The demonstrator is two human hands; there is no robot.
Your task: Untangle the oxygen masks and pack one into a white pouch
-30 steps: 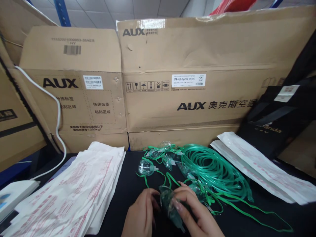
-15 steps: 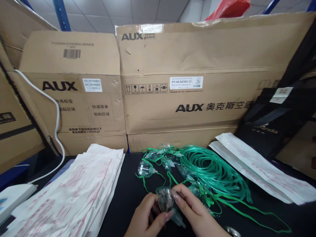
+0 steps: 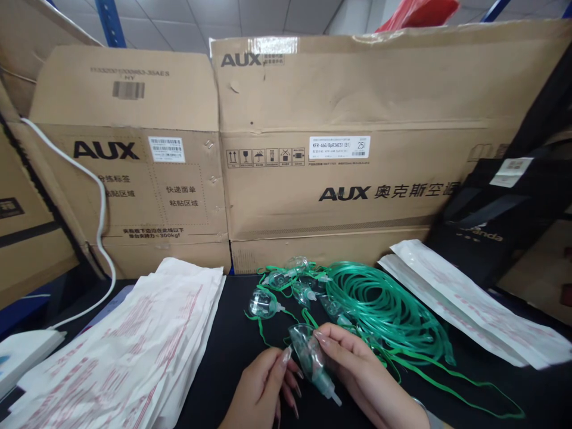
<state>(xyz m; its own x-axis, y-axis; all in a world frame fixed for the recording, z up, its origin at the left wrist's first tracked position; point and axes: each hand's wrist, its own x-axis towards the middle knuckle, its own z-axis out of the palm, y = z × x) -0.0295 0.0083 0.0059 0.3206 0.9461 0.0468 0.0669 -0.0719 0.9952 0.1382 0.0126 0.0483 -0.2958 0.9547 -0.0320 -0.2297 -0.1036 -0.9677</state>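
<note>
A clear green-tinted oxygen mask [image 3: 308, 353] is held up in front of me, its white-tipped connector pointing down to the right. My right hand [image 3: 346, 357] pinches the mask's upper right edge between thumb and fingers. At the left edge, the thumb and forefinger of my left hand [image 3: 268, 381] close on the rim, while the other fingers hang loose. Behind the hands lies another clear mask [image 3: 263, 304] with a green elastic strap. More masks [image 3: 292, 274] are bunched beyond it, beside a large coil of green tubing [image 3: 379, 304].
White printed pouches [image 3: 129, 339] are piled on the black table at left. More pouches [image 3: 473, 304] lie at right. Tall cardboard boxes [image 3: 286, 202] wall off the back. A white cable [image 3: 105, 208] runs down to a white device [image 3: 31, 357]. A black bag [image 3: 473, 226] leans at right.
The mask has tilted and lifted slightly, showing more of its side and connector. My left hand has shifted from around it to its left edge; my right hand still holds it.
</note>
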